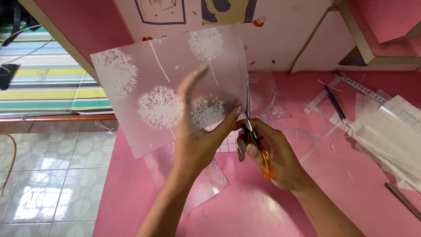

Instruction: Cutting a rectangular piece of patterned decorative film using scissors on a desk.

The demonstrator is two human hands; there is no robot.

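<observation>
My left hand holds up a translucent plastic sheet printed with white dandelion heads; my fingers show through behind it and my thumb presses its lower right corner. My right hand grips scissors with orange handles. The blades point up along the sheet's right edge, at the cut line. Both hands hover above a pink table.
More dandelion film pieces lie flat under my hands. Off to the right are a blue pen, a ruler, a pile of gridded backing sheets and a metal strip. Tiled floor and a striped mat lie left.
</observation>
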